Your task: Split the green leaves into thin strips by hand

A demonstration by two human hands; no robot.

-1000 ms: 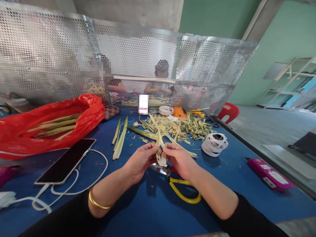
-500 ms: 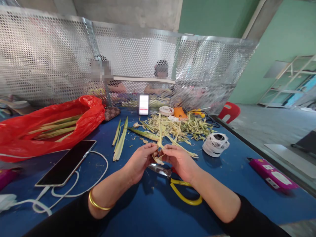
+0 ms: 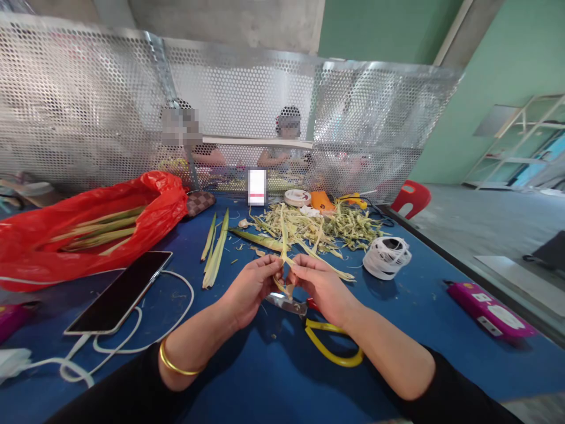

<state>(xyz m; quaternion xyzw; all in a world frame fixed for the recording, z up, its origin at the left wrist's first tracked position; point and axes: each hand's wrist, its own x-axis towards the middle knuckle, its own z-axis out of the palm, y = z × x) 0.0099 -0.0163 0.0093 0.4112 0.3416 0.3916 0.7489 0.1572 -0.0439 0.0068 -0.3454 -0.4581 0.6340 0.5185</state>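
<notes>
My left hand (image 3: pixel 260 277) and my right hand (image 3: pixel 313 280) meet over the blue table, their fingertips pinching a pale yellow-green plant leaf strip (image 3: pixel 285 235). One long end of the strip points away from me, and a short folded part hangs between my fingers. Below my hands lie scissors with yellow handles (image 3: pixel 334 347), their metal blades (image 3: pixel 286 303) partly under my fingers. Just beyond are a green leaf (image 3: pixel 260 239) and a pale strip (image 3: pixel 329 265). Two or more longer leaves (image 3: pixel 216 259) rest to the left.
A red plastic bag (image 3: pixel 163 206) holding leaves and a charging tablet (image 3: pixel 119 291) are at left. Plant scraps (image 3: pixel 304 227) and knotted pieces (image 3: pixel 353 227) pile ahead, with a white string roll (image 3: pixel 386 258) and purple pack (image 3: pixel 489 309) at right. A perforated metal screen (image 3: pixel 247 88) stands behind.
The pale folded end of the strip under my fingers has turned and shows less now. My hands stay in nearly the same place, both still pinching the strip.
</notes>
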